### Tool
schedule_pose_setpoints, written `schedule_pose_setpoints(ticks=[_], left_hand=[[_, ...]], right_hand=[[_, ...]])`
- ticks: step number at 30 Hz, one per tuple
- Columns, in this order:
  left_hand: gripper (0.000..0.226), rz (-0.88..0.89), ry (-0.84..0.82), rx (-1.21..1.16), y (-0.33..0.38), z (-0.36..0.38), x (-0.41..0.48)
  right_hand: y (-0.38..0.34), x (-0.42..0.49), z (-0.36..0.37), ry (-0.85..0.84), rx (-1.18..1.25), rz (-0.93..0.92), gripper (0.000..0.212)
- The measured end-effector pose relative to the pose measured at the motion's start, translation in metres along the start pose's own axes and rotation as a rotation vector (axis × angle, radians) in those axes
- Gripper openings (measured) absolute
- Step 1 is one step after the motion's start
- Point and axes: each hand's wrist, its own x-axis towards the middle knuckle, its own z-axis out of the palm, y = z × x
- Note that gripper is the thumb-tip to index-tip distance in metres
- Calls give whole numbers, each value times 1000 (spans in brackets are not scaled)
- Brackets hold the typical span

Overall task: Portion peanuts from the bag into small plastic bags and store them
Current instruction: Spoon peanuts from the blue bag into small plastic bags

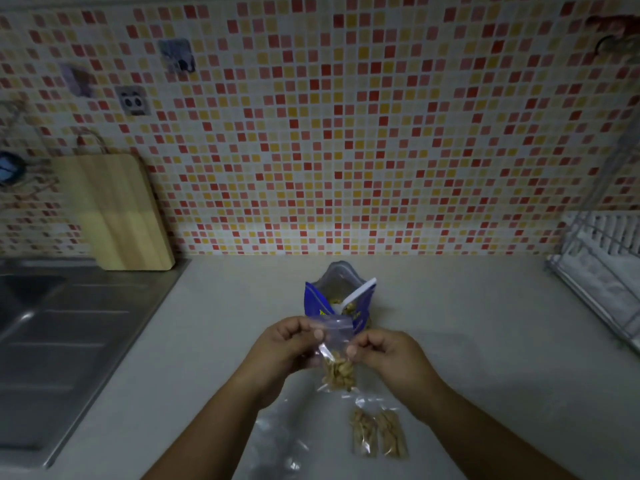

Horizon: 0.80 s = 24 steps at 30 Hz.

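Dim light is falling on a pale table (467,323). A red, orange and yellow mosaic wall (346,133) is running behind it. A steel sink (52,341) is sitting at left, with a wooden cutting board (117,213) leaning on the wall beside it. A socket (133,102) is showing above the board. A white dish rack (602,258) is standing at right.

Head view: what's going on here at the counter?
A person holds a small plastic bag, partly filled with peanuts, above the counter. The left hand and right hand both pinch its top edge, apparently sealing it. Behind it stands the open blue peanut bag with a white spoon in it. Two filled bags lie on the counter beside some clear plastic.
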Motion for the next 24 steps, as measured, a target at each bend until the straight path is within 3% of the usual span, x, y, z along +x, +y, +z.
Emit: schedule_pose_setpoints(ticks=[7,10,13,15,17,20,24], left_hand=[[9,-287,177,122,-80,1,-4],[11,-240,282,465,-100,2,2],[12,-157,298,841,-109,7,8],[13,-116,294,910,-113,9,11],[10,-84,298,930,-116,9,13],[8,-38,286,1023,-120,9,14],[8,8,265,1021,-126,5,14]], right_hand=[[75,-10,28,61,-355,194,29],[96,-9,41,80,-486,217,14],[107,-8,48,130,-803,94,19],[109,-8,50,155,-966,50,15],[111,-7,53,181,-1075,14,27],[115,-7,55,241,-1110,-77,34],[121,-5,57,238,-1106,-58,33]])
